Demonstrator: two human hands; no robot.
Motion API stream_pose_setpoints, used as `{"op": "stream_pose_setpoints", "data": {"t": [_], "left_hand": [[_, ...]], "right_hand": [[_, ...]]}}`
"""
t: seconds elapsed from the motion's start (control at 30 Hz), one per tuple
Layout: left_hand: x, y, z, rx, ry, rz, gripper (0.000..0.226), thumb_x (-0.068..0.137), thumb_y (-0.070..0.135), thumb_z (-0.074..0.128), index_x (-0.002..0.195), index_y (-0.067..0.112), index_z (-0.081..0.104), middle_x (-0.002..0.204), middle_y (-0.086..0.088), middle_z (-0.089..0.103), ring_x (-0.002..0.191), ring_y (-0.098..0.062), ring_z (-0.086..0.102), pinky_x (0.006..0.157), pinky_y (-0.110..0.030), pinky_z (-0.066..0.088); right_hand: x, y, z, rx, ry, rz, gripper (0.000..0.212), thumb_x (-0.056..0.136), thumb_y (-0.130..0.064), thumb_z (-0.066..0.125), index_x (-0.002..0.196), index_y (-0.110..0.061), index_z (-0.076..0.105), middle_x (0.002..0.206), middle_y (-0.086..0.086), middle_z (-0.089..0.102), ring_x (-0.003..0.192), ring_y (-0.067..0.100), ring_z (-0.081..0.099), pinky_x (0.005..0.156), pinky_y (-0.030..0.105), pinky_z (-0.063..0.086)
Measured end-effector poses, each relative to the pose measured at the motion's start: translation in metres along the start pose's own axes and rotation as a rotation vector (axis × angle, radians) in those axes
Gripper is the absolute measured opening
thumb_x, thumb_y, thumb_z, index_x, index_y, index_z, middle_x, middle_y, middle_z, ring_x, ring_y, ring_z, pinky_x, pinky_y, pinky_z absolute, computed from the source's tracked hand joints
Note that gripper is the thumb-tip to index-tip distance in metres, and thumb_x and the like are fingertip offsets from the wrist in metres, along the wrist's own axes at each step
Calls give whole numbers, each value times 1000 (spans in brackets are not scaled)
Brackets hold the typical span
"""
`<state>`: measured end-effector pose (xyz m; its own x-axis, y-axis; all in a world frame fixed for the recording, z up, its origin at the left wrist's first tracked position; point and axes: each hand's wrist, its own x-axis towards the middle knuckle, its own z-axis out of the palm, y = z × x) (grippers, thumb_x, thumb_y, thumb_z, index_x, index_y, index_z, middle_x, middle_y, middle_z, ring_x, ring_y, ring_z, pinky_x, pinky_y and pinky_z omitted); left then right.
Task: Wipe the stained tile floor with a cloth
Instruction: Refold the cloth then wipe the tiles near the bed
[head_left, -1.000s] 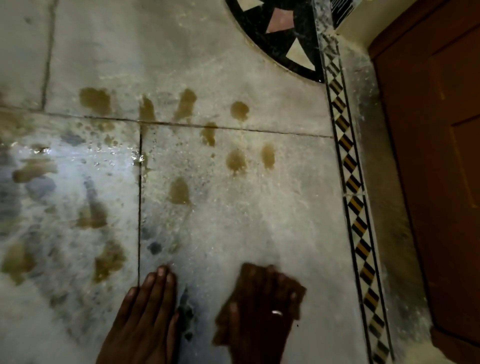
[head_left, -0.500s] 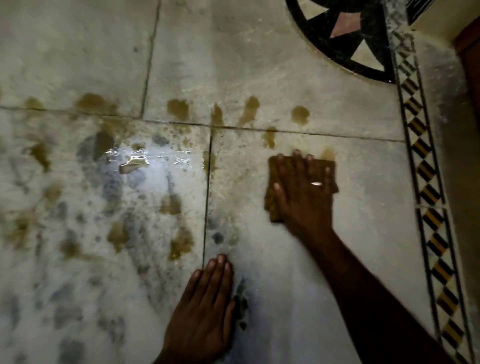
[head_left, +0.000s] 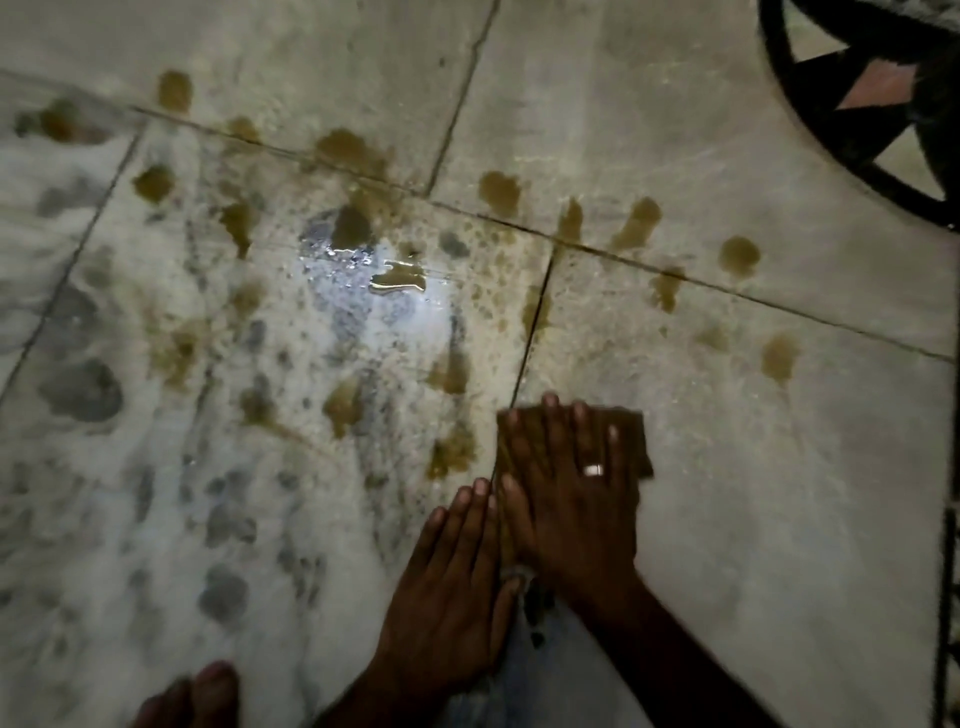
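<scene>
A pale tile floor (head_left: 727, 493) carries several brown-yellow stains (head_left: 498, 192) and a shiny wet puddle (head_left: 397, 278). My right hand (head_left: 571, 488), with a ring on one finger, lies flat on a brown cloth (head_left: 631, 436) and presses it to the floor just right of a tile joint. My left hand (head_left: 452, 597) rests flat on the floor beside it, fingers together, holding nothing. Most of the cloth is hidden under my right hand.
A black round inlay with pink and cream triangles (head_left: 862, 98) sits at the top right. A dark patterned border strip (head_left: 948, 597) runs down the right edge. Bare toes (head_left: 208, 691) show at the bottom left. Grey damp patches (head_left: 83, 389) mark the left tiles.
My right hand has pulled the cloth back toward me and to the left, ending next to my left hand. The stains it covered half a second ago look fainter. The view has shifted left.
</scene>
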<state>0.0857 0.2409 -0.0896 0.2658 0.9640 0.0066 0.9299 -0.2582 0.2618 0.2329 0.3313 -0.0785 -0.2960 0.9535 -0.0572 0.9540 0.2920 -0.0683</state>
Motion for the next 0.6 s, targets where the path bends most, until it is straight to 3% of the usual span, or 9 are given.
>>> {"op": "stream_pose_setpoints", "data": {"t": [0.1, 0.23, 0.43, 0.53, 0.6], "left_hand": [[-7, -4, -3, -4, -58, -37, 63, 102, 40, 43, 153, 3, 39, 162, -15, 35, 152, -29, 32, 122, -46, 26], [-25, -20, -8, 3, -97, -46, 62, 104, 42, 37, 155, 8, 37, 163, -11, 34, 152, -26, 31, 124, -45, 24], [-53, -54, -18, 67, -137, -193, 66, 104, 46, 36, 158, 9, 30, 166, -10, 28, 154, -24, 27, 126, -44, 16], [-58, -63, -24, 74, -103, -273, 65, 104, 45, 33, 157, 7, 31, 165, -12, 31, 154, -24, 27, 127, -41, 12], [-59, -62, -24, 79, -78, -310, 65, 103, 44, 34, 156, 5, 33, 164, -13, 32, 153, -24, 26, 127, -41, 11]], "right_hand": [[67, 25, -2, -8, -4, -41, 62, 105, -49, 31, 163, -34, 19, 171, 8, 21, 157, 35, 19, 124, 61, 17], [103, 73, -6, -37, -13, 96, 61, 106, -51, 22, 164, -34, 14, 172, 6, 16, 158, 33, 16, 126, 58, 8], [1, 59, -2, -49, -10, 350, 61, 109, -42, 24, 165, -17, 14, 170, 19, 17, 157, 41, 16, 124, 63, 15], [-64, 5, 4, -162, -49, 217, 62, 108, -37, 35, 161, -6, 25, 165, 29, 23, 150, 53, 24, 119, 71, 22], [-78, -32, 5, -149, -76, 41, 64, 105, -41, 38, 160, -10, 30, 163, 28, 27, 148, 55, 27, 118, 73, 22]]}}
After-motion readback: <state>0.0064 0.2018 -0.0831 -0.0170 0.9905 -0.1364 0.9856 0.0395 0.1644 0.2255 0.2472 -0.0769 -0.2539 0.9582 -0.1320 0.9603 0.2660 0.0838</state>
